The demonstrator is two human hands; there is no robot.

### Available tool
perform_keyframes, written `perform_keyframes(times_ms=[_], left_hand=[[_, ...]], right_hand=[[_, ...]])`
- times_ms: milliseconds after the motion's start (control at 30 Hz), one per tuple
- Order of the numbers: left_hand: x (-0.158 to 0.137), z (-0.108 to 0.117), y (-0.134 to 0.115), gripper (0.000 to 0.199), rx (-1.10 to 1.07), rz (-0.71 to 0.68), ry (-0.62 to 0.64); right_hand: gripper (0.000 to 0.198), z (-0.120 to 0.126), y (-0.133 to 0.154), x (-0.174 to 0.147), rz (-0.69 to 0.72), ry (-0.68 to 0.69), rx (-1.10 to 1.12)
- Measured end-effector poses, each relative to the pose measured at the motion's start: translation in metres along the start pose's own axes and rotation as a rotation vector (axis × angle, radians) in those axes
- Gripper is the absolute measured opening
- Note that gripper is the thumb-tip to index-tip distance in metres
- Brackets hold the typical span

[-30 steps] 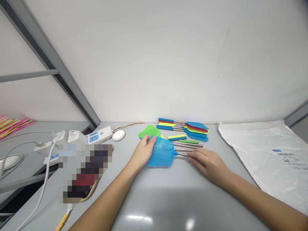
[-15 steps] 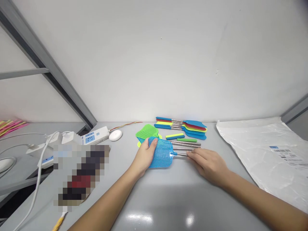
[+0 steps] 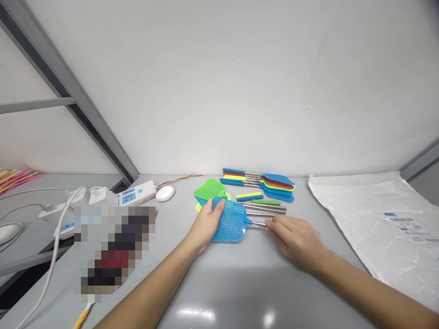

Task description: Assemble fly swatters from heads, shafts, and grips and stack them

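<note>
**Both hands on the blue fly swatter**

Head view: The blue fly swatter [image 3: 230, 220] is lying flat on the grey table [image 3: 240, 283], and everything else is placed from it. Its long axis is running left to right: the mesh head is at the left end and the metal shaft is pointing right. The left hand [image 3: 206, 225] is resting on the left edge of the mesh head, thumb laid over the top and fingers curled around the rim, gripping it loosely. The right hand [image 3: 297, 236] is lying palm down over the shaft to the right of the head, fingers pressed together with the tips touching the metal; whether they are pinching it cannot be told, since the hand is covering the far end. So each hand is sitting at one end of the swatter, the left hand at the head and the right hand along the handle.

Just behind the blue swatter's head, a green swatter head [image 3: 209, 188] is peeking out. Behind its shaft, more metal shafts and coloured grips [image 3: 255, 197] are lying parallel, and further back a pile of swatters [image 3: 265, 181] is lying with heads to the right. Well off to its right a plastic bag [image 3: 377, 219] is spreading out; well off to its left a power strip [image 3: 135, 193] and a white puck [image 3: 165, 193] are sitting.
</note>
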State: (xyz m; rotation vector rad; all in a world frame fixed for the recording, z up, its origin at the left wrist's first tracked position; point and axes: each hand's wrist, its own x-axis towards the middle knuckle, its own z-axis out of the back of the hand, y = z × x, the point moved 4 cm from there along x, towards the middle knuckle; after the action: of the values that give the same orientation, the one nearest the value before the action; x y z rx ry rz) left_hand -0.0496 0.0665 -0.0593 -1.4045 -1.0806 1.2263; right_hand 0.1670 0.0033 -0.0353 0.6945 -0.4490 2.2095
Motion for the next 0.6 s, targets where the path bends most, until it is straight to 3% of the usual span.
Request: perform_keyframes(times_ms=[167, 267, 467, 600], left_hand=[[0.001, 0.001, -0.002, 0.039, 0.118, -0.045, -0.028], [0.001, 0.002, -0.002, 0.039, 0.069, -0.007, -0.036], [0.003, 0.002, -0.013, 0.047, -0.458, 0.166, 0.087], [-0.006, 0.0, -0.024, 0.053, -0.727, 0.099, -0.012]], right_hand=[[0.019, -0.005, -0.002, -0.002, -0.027, 0.115, 0.015], [0.017, -0.005, -0.004, -0.002, -0.072, 0.121, 0.081], [0.012, -0.012, -0.007, -0.003, -0.242, 0.125, 0.256], [0.01, -0.013, -0.008, -0.004, -0.366, 0.109, 0.333]])
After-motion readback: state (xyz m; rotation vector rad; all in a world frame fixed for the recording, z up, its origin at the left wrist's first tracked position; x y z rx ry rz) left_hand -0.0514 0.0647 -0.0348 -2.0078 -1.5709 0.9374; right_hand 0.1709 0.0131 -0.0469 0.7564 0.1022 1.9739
